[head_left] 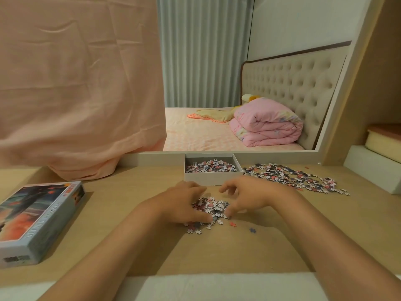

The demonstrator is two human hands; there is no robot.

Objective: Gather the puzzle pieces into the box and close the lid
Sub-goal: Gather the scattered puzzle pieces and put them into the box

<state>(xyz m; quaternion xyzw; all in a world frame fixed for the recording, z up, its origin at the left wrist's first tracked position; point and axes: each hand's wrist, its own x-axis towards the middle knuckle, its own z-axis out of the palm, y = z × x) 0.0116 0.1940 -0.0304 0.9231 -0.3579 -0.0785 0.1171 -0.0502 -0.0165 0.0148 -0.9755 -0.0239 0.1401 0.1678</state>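
The lid (41, 216) lies picture-up at the desk's (130, 192) left; its side lettering begins "MINI" (the rest, and an orange corner label, are too blurred to read). The open white box (213, 178) sits at the back, partly filled. Just in front of it a pile (211, 206) of pieces lies between the left hand (182, 202) and right hand (247, 195), whose fingers (227, 188) curl inward, cupping it from both sides, thumbs touching its near edge. More pieces (290, 177) are strewn right of the box
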